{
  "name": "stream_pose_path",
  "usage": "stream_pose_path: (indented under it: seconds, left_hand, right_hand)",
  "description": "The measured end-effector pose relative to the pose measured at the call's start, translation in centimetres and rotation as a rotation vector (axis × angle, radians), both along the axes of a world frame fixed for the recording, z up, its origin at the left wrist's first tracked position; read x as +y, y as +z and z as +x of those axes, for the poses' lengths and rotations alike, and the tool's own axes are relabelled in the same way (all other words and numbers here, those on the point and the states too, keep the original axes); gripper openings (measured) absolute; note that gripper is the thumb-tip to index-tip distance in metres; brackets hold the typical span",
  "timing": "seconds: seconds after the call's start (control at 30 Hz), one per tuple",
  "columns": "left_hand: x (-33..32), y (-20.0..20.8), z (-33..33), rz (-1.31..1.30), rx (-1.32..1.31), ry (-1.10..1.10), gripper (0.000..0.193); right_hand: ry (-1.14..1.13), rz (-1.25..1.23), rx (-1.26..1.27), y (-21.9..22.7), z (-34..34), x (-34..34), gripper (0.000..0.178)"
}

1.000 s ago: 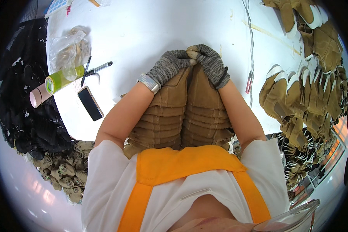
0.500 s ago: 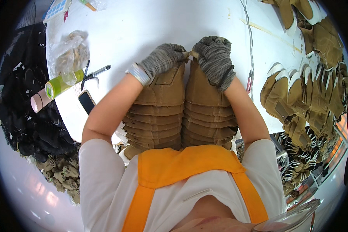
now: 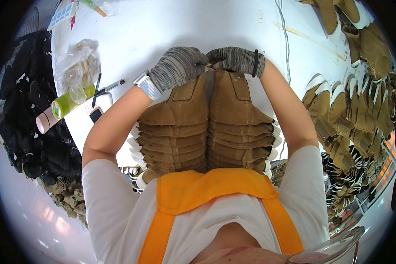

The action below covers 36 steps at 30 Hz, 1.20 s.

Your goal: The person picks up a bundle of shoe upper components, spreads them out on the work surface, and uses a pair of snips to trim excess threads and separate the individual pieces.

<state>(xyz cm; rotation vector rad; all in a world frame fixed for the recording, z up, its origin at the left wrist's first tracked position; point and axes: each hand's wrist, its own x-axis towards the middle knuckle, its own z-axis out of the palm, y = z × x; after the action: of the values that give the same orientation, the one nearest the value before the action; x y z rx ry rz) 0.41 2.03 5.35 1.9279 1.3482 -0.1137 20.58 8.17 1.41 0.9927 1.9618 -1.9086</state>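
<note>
Two side-by-side stacks of brown shoe uppers lie before my body, a left stack (image 3: 174,136) and a right stack (image 3: 237,134), with white edges showing at their outer sides. Both my hands wear grey striped knit gloves. At the far end of the left stack, my left hand (image 3: 178,66) is closed in a pinch. My right hand (image 3: 240,60) is closed too, bent in above the right stack, its fingertips meeting those of the left. Something small and pale shows between the fingertips, too small to name.
On the white table (image 3: 198,22) to the left are a plastic bag (image 3: 79,66), a green roll (image 3: 72,101), a pink cylinder (image 3: 47,118), a pen (image 3: 110,88) and a phone (image 3: 95,115). A grey cable (image 3: 286,44) runs down the right. More brown uppers (image 3: 352,105) pile up right; black ones (image 3: 26,110) left.
My hands have come together over the gap between the stacks. My right hand has turned sideways and uncovered the end of the right stack. Both elbows have spread outward.
</note>
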Motion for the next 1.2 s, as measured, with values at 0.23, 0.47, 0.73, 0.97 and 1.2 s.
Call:
stream_pose_path:
  seconds: [0.23, 0.47, 0.73, 0.97, 1.2]
  left_hand:
    - [-0.8, -0.9, 0.0, 0.352, 0.248, -0.28, 0.028]
    - [-1.7, -0.7, 0.5, -0.093, -0.038, 0.397, 0.024]
    - [-2.4, -3.5, -0.6, -0.408, -0.481, 0.693, 0.032]
    - [-2.4, -1.9, -0.3, -0.399, -0.431, 0.663, 0.031]
    - [-2.0, -4.0, 0.1, -0.426, -0.366, 0.763, 0.026]
  right_hand:
    - [0.111, 0.205, -0.091, 0.1, -1.8, 0.6, 0.036]
    - [0.38, 1.276, -0.097, 3.9, -2.8, -2.3, 0.024]
    - [-0.532, 0.945, -0.069, 2.9, -0.7, -3.2, 0.044]
    - [-0.614, 0.043, 0.107, 0.6, -0.8, -4.3, 0.037]
    - [-0.43, -0.13, 0.219, 0.9, -1.0, -3.3, 0.035]
